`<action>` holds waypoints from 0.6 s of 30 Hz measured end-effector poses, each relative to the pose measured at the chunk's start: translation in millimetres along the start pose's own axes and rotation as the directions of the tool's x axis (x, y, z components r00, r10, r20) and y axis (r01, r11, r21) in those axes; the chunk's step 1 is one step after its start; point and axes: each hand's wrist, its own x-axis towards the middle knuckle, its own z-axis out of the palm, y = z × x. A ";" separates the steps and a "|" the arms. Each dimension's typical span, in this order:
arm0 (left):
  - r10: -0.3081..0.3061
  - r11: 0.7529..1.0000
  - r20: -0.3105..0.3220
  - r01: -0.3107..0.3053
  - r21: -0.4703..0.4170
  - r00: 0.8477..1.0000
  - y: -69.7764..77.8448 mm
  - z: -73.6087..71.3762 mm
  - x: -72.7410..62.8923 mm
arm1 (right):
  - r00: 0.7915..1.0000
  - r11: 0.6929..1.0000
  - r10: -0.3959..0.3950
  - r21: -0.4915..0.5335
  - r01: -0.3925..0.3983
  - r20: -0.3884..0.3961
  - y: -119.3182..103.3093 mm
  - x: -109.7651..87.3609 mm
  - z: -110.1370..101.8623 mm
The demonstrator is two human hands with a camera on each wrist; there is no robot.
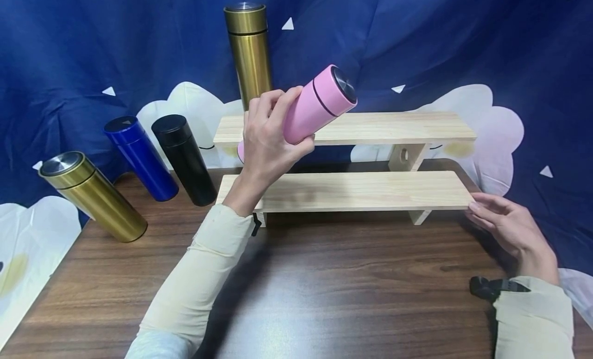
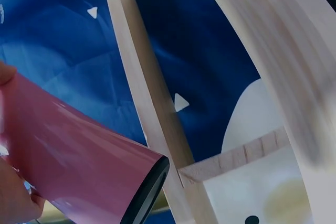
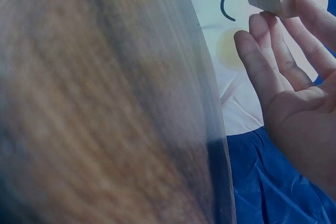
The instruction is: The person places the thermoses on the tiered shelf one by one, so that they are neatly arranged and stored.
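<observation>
My left hand [image 1: 266, 135] grips a pink thermos flask [image 1: 319, 104] around its body. The flask is tilted, its dark-rimmed steel lid up to the right, above the left part of a two-tier wooden shelf [image 1: 361, 191]. In the left wrist view, the pink flask [image 2: 89, 156] shows beside the shelf's boards. My right hand [image 1: 511, 225] holds the right front corner of the lower board between its fingertips; in the right wrist view these fingers [image 3: 254, 59] meet the wood end. Behind my left hand a gold flask [image 1: 250, 60] stands upright at the upper board, its base hidden.
Left of the shelf, a black flask [image 1: 185, 160], a blue flask [image 1: 141, 160] and another gold flask [image 1: 94, 197] stand on the brown wood-grain table [image 1: 347, 281]. A blue curtain [image 1: 417, 45] with white shapes hangs behind them.
</observation>
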 end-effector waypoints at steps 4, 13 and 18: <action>0.005 1.000 0.000 -0.005 -0.009 1.000 4.2 3.6 2.6 | 1.000 0.999 -0.007 0.038 0.006 0.026 -1.4 -0.3 -0.9; -0.033 0.999 0.001 0.033 -0.040 0.999 14.4 10.5 11.9 | 1.000 1.000 -0.007 0.025 0.007 0.004 -1.2 0.5 -0.6; -0.057 0.997 0.020 0.058 -0.054 0.998 17.8 13.9 15.7 | 1.000 0.996 -0.010 0.088 0.009 0.012 0.1 0.8 -0.6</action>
